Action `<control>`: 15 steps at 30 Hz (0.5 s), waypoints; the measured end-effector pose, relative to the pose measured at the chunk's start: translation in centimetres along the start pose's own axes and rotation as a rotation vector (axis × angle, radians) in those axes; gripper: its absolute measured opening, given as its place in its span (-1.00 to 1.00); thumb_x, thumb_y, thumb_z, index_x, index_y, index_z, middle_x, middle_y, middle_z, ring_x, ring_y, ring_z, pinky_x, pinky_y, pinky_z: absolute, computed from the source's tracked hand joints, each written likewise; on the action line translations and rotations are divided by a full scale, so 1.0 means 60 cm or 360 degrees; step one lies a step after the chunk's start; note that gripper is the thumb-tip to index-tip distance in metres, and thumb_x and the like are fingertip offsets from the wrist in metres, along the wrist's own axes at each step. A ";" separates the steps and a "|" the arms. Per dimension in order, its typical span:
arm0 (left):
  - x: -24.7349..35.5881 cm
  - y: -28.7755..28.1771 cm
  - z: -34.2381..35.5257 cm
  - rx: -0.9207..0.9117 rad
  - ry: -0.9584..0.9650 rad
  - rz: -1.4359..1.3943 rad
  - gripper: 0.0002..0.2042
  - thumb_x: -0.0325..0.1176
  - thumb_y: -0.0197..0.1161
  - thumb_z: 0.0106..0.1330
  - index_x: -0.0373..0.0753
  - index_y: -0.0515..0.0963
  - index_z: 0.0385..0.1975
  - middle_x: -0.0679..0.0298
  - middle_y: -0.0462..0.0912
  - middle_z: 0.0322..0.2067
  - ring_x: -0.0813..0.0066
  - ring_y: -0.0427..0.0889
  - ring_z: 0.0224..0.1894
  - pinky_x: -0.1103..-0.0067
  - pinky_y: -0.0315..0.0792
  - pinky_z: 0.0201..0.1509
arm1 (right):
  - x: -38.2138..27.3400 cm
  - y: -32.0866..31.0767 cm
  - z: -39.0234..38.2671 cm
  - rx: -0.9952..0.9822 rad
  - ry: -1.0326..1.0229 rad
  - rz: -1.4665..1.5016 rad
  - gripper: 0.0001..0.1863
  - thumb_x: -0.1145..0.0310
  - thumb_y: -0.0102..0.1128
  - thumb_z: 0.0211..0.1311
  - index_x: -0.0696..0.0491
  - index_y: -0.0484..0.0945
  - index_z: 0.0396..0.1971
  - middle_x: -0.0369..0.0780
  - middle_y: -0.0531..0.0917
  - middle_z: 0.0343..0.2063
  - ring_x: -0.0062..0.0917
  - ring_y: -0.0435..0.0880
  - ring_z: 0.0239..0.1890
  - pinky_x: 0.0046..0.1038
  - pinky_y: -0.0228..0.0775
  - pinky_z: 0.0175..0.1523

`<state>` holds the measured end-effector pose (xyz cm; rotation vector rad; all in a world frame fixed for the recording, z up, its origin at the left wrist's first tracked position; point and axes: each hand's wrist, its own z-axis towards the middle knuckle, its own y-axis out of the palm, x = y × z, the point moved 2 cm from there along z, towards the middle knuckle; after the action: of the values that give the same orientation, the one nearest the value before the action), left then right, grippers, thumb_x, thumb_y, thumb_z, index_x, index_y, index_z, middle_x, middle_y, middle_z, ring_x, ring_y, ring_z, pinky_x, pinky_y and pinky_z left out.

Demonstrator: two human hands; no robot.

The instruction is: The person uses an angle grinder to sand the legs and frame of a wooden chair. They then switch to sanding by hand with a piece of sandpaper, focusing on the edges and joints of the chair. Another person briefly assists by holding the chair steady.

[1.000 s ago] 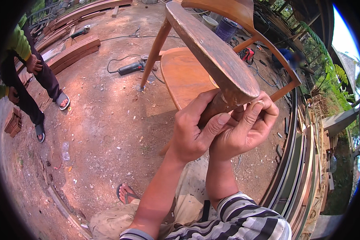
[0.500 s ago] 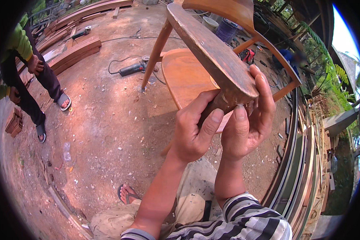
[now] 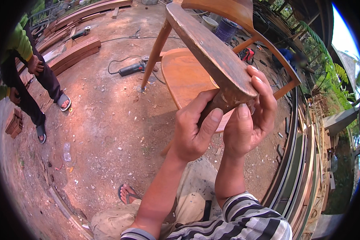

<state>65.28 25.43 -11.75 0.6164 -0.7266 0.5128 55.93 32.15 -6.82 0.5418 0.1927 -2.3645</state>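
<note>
A worn dark brown wooden board [image 3: 212, 48] with a rounded near end slants up and away in front of me. My left hand [image 3: 194, 130] grips its near end from the left, thumb pressed along the lower edge. From the other side my right hand [image 3: 250, 120] cups the same end, its thumb against the end face and its fingers around the right edge. Just behind the board stands a varnished orange-brown wooden chair [image 3: 184, 74] with a curved backrest. Part of its seat is hidden by the board and my hands.
A corded angle grinder [image 3: 132, 69] lies on the dirt ground left of the chair. Another person [image 3: 28, 76] stands at the left near stacked timber [image 3: 74, 55]. Long wooden strips [image 3: 304, 172] run along the right. A purple bucket [image 3: 227, 30] sits behind the chair.
My right hand has shifted slightly on the board's end, its thumb a little to the right and its fingers more bent. My left hand stays in place.
</note>
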 end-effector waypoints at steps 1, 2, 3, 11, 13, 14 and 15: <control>0.000 -0.002 0.000 -0.0009 0.0024 0.0020 -0.63 -0.23 0.14 0.54 -0.44 0.52 0.10 -0.03 0.73 -0.19 0.24 0.77 -0.11 0.45 0.57 -0.04 | -0.001 0.000 0.000 -0.0002 -0.0006 -0.0032 -0.55 0.41 0.31 0.26 0.20 0.53 0.14 0.04 0.51 0.21 -0.21 0.49 0.32 -0.17 0.33 0.40; 0.001 -0.003 0.001 -0.0009 0.0018 0.0025 -0.63 -0.24 0.14 0.54 -0.45 0.52 0.10 -0.03 0.73 -0.19 0.24 0.77 -0.11 0.45 0.57 -0.04 | -0.001 0.000 0.000 -0.0004 -0.0013 -0.0064 -0.55 0.39 0.32 0.26 0.20 0.54 0.13 0.03 0.52 0.20 -0.22 0.49 0.31 -0.18 0.34 0.40; 0.003 -0.002 0.002 -0.0009 0.0012 0.0032 -0.63 -0.24 0.14 0.54 -0.45 0.52 0.11 -0.03 0.73 -0.19 0.25 0.77 -0.11 0.45 0.57 -0.04 | -0.002 0.000 0.000 -0.0005 -0.0019 -0.0095 -0.55 0.37 0.34 0.26 0.20 0.54 0.12 0.03 0.52 0.19 -0.24 0.49 0.30 -0.18 0.35 0.39; 0.003 -0.001 0.000 -0.0004 0.0012 0.0049 -0.63 -0.26 0.15 0.54 -0.45 0.51 0.14 -0.02 0.73 -0.19 0.25 0.77 -0.12 0.44 0.58 -0.05 | -0.008 0.005 0.007 -0.0059 -0.0096 -0.0307 -0.58 0.41 0.24 0.29 0.16 0.49 0.14 0.06 0.54 0.19 -0.21 0.54 0.28 -0.11 0.31 0.42; 0.005 -0.002 0.000 0.0006 -0.0013 0.0049 -0.63 -0.27 0.15 0.54 -0.45 0.51 0.14 -0.02 0.73 -0.19 0.24 0.77 -0.12 0.44 0.58 -0.05 | -0.010 0.007 0.009 -0.0066 -0.0092 -0.0312 -0.58 0.42 0.23 0.28 0.16 0.49 0.13 0.06 0.54 0.18 -0.21 0.54 0.28 -0.12 0.32 0.41; 0.004 -0.002 0.000 -0.0005 -0.0001 0.0044 -0.63 -0.27 0.15 0.54 -0.46 0.51 0.15 -0.02 0.73 -0.19 0.24 0.77 -0.12 0.43 0.58 -0.05 | -0.010 0.006 0.009 -0.0072 -0.0093 -0.0310 -0.58 0.42 0.23 0.27 0.16 0.48 0.13 0.06 0.54 0.17 -0.22 0.54 0.27 -0.13 0.32 0.41; 0.002 -0.002 0.000 -0.0015 0.0012 0.0039 -0.63 -0.28 0.15 0.54 -0.46 0.51 0.15 -0.02 0.73 -0.18 0.23 0.77 -0.12 0.43 0.58 -0.05 | -0.011 0.004 0.010 -0.0079 -0.0094 -0.0307 -0.57 0.42 0.22 0.27 0.16 0.48 0.13 0.06 0.54 0.17 -0.22 0.54 0.27 -0.13 0.33 0.41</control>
<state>65.46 25.37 -11.72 0.5973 -0.7298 0.5339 56.34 32.18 -6.01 0.4462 0.2870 -2.5517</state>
